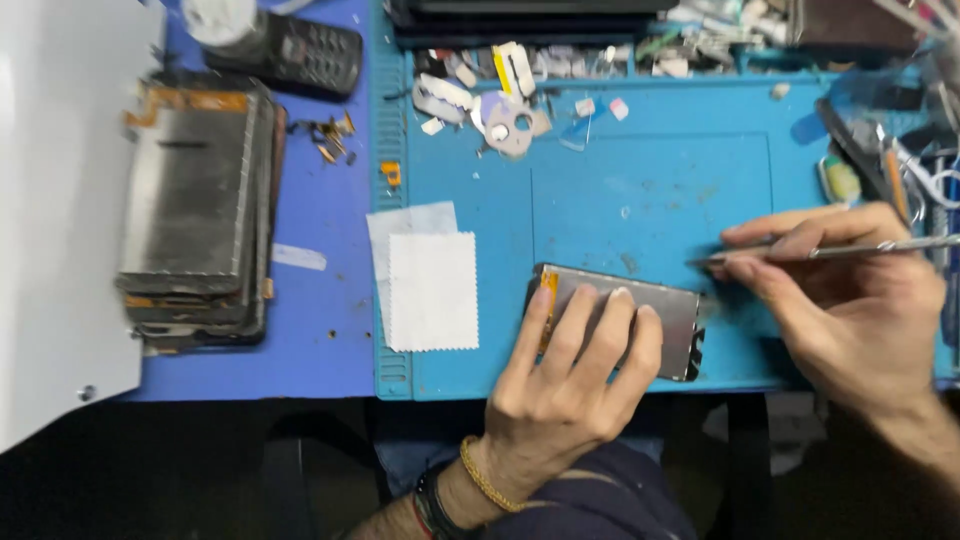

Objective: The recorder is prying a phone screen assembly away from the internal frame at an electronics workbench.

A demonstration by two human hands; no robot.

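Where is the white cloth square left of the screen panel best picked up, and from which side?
Pinch the white cloth at its bottom left corner, coming from the left: it lies flat, that zigzag edge is free, and the left hand crowds the right side.

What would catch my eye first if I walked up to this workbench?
Probably the two hands at the centre: the left hand presses a flat metal-backed screen panel onto the blue work mat, while the right hand holds a thin metal tool beside its edge. A stack of similar panels sits far left.

Phone repair workshop: blue work mat [650, 180], stacked screen panels [195, 210], scattered small parts [500, 95].
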